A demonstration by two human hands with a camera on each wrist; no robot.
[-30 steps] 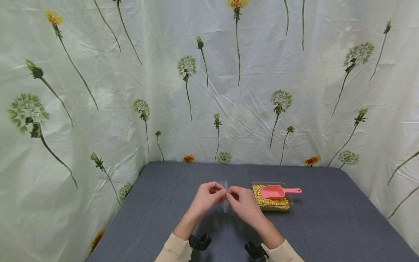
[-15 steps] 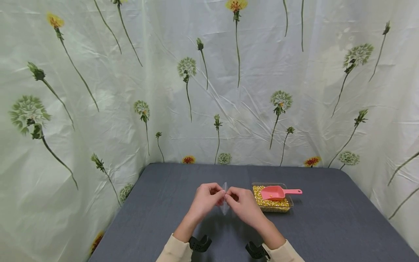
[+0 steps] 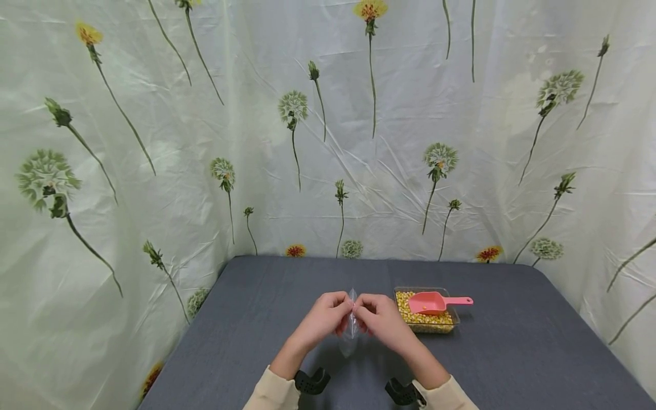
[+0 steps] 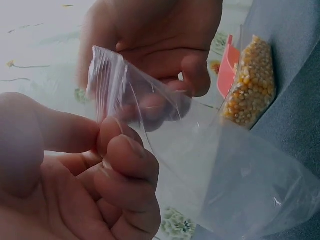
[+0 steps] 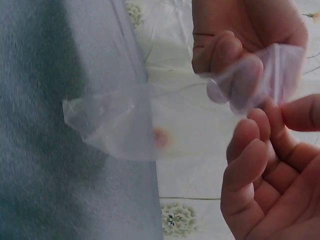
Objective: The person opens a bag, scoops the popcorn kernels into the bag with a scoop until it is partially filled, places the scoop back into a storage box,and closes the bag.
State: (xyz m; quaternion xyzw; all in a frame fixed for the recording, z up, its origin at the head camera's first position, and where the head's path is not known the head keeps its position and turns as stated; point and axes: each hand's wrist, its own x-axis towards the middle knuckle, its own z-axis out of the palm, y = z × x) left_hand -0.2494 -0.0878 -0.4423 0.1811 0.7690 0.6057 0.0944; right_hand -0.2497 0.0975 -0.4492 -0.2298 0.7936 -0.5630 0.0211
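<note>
A clear zip-lock bag [image 3: 349,341] hangs between my two hands over the table, and nothing shows inside it. Thumb and fingertips of my left hand [image 3: 324,315] pinch its top edge near the ribbed zip strip. Close beside it, my right hand [image 3: 381,320] pinches the same edge, the fingertips of both hands nearly meeting. In the left wrist view the body of the bag [image 4: 240,175] slants down away from the fingers. From the right wrist, the bag [image 5: 112,125] looks flat and loose, its lower corner free.
Right of my hands stands a clear rectangular container [image 3: 429,328] of yellow corn kernels [image 3: 405,304]. A pink scoop [image 3: 431,302] lies on the kernels, its handle jutting past the right rim. The dark grey table [image 3: 512,341] ends at a flower-print curtain [image 3: 328,142].
The bag's lower part now hangs further down below my hands and shows wider, where before it looked like a narrow strip. Both hands stay in nearly the same place, still pinching it.
</note>
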